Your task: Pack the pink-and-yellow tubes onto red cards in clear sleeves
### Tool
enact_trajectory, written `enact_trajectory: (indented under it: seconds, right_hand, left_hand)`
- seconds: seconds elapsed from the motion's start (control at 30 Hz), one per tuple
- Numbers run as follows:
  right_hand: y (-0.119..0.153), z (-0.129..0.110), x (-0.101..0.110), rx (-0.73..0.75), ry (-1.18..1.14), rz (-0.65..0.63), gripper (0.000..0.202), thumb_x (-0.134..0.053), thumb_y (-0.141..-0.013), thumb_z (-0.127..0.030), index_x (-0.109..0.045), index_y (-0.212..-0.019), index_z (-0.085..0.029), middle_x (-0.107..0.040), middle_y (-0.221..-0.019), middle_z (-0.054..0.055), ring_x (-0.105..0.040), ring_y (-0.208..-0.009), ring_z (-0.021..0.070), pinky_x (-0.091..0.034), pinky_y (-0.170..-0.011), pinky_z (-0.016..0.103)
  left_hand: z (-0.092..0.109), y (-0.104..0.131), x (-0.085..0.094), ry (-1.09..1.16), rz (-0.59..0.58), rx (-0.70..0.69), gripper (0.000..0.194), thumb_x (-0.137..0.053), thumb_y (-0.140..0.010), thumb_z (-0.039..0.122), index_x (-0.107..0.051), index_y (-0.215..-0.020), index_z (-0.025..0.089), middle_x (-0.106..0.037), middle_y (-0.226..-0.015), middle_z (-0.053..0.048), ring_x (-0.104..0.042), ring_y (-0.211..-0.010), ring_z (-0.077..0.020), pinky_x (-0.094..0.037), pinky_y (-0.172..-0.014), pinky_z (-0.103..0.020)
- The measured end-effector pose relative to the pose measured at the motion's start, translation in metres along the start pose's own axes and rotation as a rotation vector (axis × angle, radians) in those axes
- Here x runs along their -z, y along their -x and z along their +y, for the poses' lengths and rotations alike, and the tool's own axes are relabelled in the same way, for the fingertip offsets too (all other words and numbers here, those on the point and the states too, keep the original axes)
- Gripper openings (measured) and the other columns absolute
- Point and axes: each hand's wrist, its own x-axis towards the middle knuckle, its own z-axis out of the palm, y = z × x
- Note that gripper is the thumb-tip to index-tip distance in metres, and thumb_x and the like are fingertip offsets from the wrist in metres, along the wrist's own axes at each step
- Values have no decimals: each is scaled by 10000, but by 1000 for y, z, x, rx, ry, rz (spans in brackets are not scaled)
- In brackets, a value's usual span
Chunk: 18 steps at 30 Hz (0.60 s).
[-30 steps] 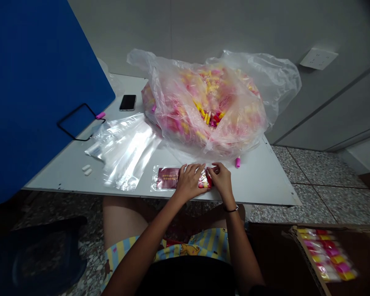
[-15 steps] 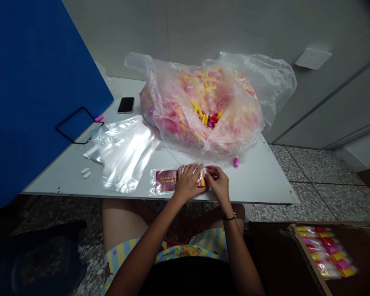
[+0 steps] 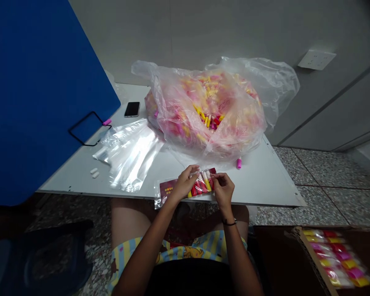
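Observation:
A clear plastic packet (image 3: 200, 187) lies slantwise near the table's front edge. Inside it are a maroon card (image 3: 168, 190) with gold print and a row of small red, yellow and white capped tubes. My left hand (image 3: 185, 183) grips the middle of the packet, fingers at its far edge and thumb over its face, covering part of the card. At the right end, my right hand (image 3: 223, 188) pinches the packet's edge between thumb and fingers. Just beyond stands a large translucent sack (image 3: 185, 115) full of similar coloured tubes.
Flat clear bags (image 3: 135, 154) are fanned out on the left of the white table (image 3: 265, 181), with a phone (image 3: 132, 109) behind them. Loose pieces include a pink tube (image 3: 239, 163) and two white caps (image 3: 94, 173). At lower right, a cardboard box (image 3: 314, 259) holds filled packets (image 3: 337, 259).
The packet has turned, its right end now farther from me. My left hand has uncovered more tubes, its fingers no longer flat over them. The view has shifted slightly.

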Motion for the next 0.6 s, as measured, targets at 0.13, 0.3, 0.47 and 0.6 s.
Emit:
enact_trajectory:
  seconds: [0.13, 0.3, 0.47, 0.6]
  right_hand:
    - [3, -12, -1, 139, 36, -24, 95, -574, -807, -238, -581, -744, -167, -674, -813, 53, -646, -783, 174, -510, -719, 301]
    - [5, -34, 7, 388, 146, -131, 122, -541, -836, -189, -568, -718, -201, -669, -807, 47, -632, -792, 173, -514, -695, 317]
    - [8, -49, 16, 588, 263, -175, 153, -525, -846, -138, -583, -735, -226, -675, -803, 38, -595, -872, 194, -505, -785, 379]
    - [14, -55, 14, 526, 314, 58, 175, -601, -826, -216, -605, -1000, -217, -606, -1017, 79, -540, -1031, 214, -459, -901, 408]
  left_hand:
    - [10, -6, 2, -183, 39, -32, 327, -566, -821, 328, -610, -1113, 189, -630, -1176, -89, -584, -1060, -226, -453, -922, -346]
    - [26, -11, -3, -122, -59, -28, 329, -557, -819, 461, -658, -957, 180, -649, -758, -25, -604, -655, -166, -463, -652, -266]
    - [38, 4, -8, 103, -137, -61, 220, -555, -821, 381, -590, -798, 164, -550, -679, 19, -517, -616, -116, -408, -596, -207]
    - [41, 23, -17, 211, -33, -88, 191, -558, -821, 330, -513, -736, 166, -463, -649, 43, -429, -598, -88, -358, -576, -185]
